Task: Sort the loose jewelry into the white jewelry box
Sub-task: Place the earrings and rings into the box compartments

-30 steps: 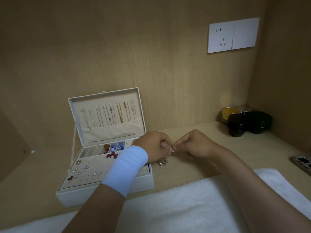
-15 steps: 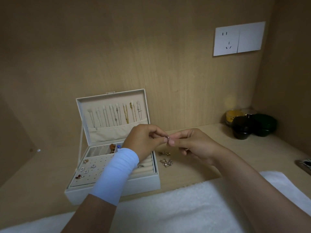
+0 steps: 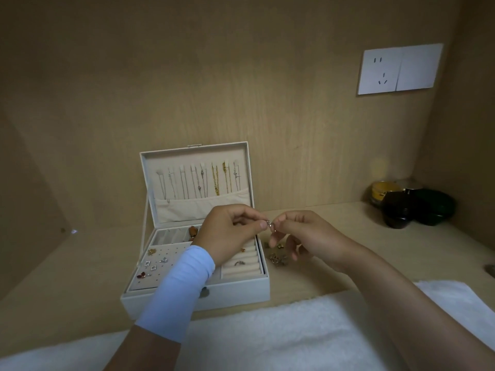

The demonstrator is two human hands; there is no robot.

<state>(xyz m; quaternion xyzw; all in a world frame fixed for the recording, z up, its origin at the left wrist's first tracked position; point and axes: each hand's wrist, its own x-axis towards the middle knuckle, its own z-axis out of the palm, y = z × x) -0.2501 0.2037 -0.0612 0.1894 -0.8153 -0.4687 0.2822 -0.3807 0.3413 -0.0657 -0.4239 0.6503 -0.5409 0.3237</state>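
Note:
The white jewelry box [image 3: 235,293] stands open on the wooden shelf, with several necklaces hanging in its lid [image 3: 197,180]. Earrings sit on its perforated pad [image 3: 160,266] and a ring [image 3: 239,263] lies in the ring rolls. My left hand [image 3: 230,234] and my right hand [image 3: 302,236] meet above the box's right edge. Both pinch one small silver earring [image 3: 269,224] between fingertips. A little heap of loose jewelry [image 3: 277,257] lies on the shelf just right of the box, under my right hand.
Dark glass jars [image 3: 412,207] and a yellow-lidded pot [image 3: 383,191] stand in the back right corner. A white fluffy towel [image 3: 267,333] covers the front edge. A wall socket [image 3: 399,68] is on the back panel. Something dark pokes in at the right edge [image 3: 490,270].
Both hands, still pinching the small earring, have risen a little above the shelf. The loose heap beside the box is now uncovered. The view has shifted, so the box sits further right.

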